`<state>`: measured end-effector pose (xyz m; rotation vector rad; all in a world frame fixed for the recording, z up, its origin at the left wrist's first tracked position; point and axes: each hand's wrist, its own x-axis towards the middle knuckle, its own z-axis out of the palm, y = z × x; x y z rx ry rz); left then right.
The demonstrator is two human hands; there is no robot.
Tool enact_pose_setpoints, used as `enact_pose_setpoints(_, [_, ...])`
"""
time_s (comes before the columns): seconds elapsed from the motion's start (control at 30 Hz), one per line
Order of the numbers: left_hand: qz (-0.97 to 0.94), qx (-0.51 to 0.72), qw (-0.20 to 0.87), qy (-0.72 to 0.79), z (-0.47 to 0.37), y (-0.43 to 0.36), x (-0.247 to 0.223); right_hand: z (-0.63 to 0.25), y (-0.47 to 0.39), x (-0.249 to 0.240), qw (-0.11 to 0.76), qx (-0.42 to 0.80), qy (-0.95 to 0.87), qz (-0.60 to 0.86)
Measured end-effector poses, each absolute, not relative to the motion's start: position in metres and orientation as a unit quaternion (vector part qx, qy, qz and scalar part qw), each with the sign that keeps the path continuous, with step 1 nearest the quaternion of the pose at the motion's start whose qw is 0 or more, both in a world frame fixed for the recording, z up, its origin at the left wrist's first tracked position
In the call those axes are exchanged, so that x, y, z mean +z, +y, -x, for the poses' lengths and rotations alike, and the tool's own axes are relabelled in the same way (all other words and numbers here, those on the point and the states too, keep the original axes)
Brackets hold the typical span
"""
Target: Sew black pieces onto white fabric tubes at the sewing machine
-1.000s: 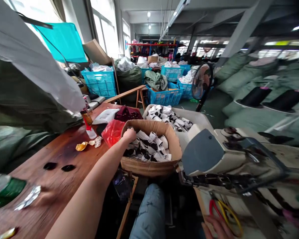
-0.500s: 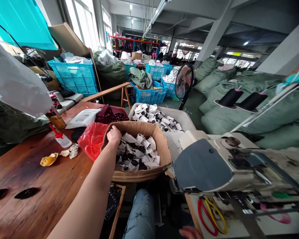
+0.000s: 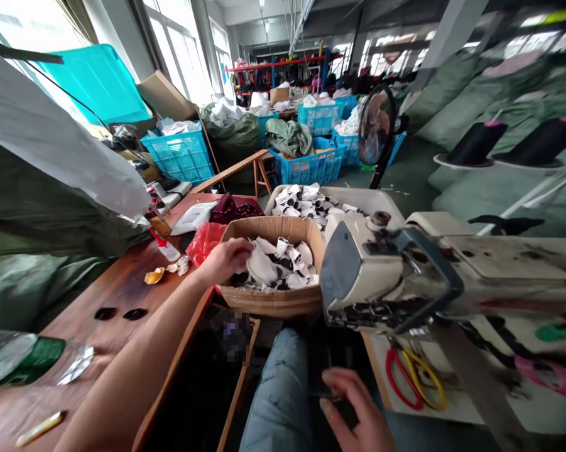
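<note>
My left hand (image 3: 228, 260) is over the left side of a cardboard box (image 3: 268, 304), its fingers closed on a white fabric piece (image 3: 262, 265) at the top of the pile. Several white pieces with black parts (image 3: 294, 257) fill the box. Low in the view, my right hand (image 3: 358, 411) is beside my knee, fingers apart and holding nothing. To its right lie red and yellow scissor-like handles (image 3: 405, 376) under the sewing machine (image 3: 358, 270).
On the wooden table (image 3: 169, 320) are a red plastic bag (image 3: 207, 242), a small bottle (image 3: 167, 250) and orange peel (image 3: 154, 275). A pale bin (image 3: 386, 204) with more pieces stands behind the box. A fan (image 3: 377, 125) and blue crates (image 3: 306, 166) are farther back.
My left hand has moved from the box's left rim onto a white piece, which it now grips. My right hand has risen further into view. The whole view has shifted.
</note>
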<state>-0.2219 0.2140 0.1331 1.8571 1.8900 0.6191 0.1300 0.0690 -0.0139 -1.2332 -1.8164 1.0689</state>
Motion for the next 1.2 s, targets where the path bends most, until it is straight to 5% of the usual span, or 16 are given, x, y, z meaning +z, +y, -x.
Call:
enact_pose_setpoints(0.13, [-0.699, 0.237, 0.509, 0.443, 0.165, 0.107, 0.117, -0.116, 0.084, 0.038, 0.363, 0.539, -0.662, 0.372])
enact_pose_setpoints(0.23, [-0.61, 0.29, 0.628, 0.385, 0.125, 0.052, 0.063, -0.119, 0.082, 0.048, 0.236, 0.679, -0.63, 0.294])
enact_pose_setpoints(0.37, [-0.489, 0.381, 0.672, 0.405, 0.092, 0.01, 0.006, -0.136, 0.068, 0.035, 0.161, 0.698, -0.628, 0.303])
enact_pose_setpoints(0.53, [-0.414, 0.385, 0.723, 0.396, 0.075, -0.002, 0.011, -0.151, 0.07, 0.031, 0.101, 0.706, -0.625, 0.317])
enact_pose_setpoints(1.03, [-0.528, 0.414, 0.628, 0.395, 0.071, -0.002, 0.023, -0.151, 0.091, 0.06, 0.028, 0.51, -0.821, 0.255])
enact_pose_setpoints(1.2, [-0.684, 0.341, 0.47, 0.442, 0.084, 0.006, 0.042, -0.138, 0.09, 0.064, 0.048, 0.461, -0.848, 0.256])
